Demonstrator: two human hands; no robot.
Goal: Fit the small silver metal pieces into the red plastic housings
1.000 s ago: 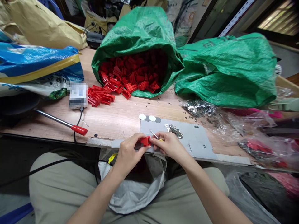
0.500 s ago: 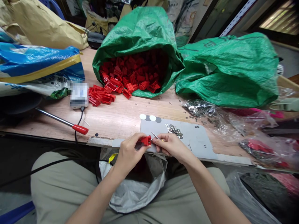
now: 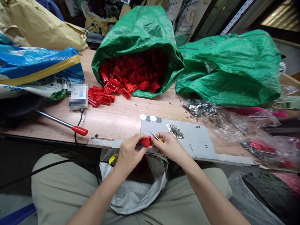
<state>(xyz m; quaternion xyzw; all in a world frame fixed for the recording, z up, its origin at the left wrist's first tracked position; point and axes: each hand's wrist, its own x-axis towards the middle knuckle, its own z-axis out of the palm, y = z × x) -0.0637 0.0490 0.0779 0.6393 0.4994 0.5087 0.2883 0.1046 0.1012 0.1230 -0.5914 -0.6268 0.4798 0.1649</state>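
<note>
Now, far out to the left of the grey mat lies a blue bag, and nearer the mat a red-handled screwdriver rests flat on the wooden table. Up and left of the mat there's a scatter of loose red pieces, spilling from the open green sack that sits beyond the mat's far left corner.

On to the action at the mat's near left edge. The left hand is curled in, fingers and thumb pinched tight on a small red part, held just above that edge. Touching it from the right comes the right hand, also closed up, gripping a thin metal tool whose tip points up and left over the red part. A grey bag hangs open in the lap, below the mat's edge and under both hands.

On the mat itself, just past the right hand, lies a small heap of metal bits. Beyond the mat's right end lies a second green sack, closed, and clear plastic bags are piled off to the right of the mat.
</note>
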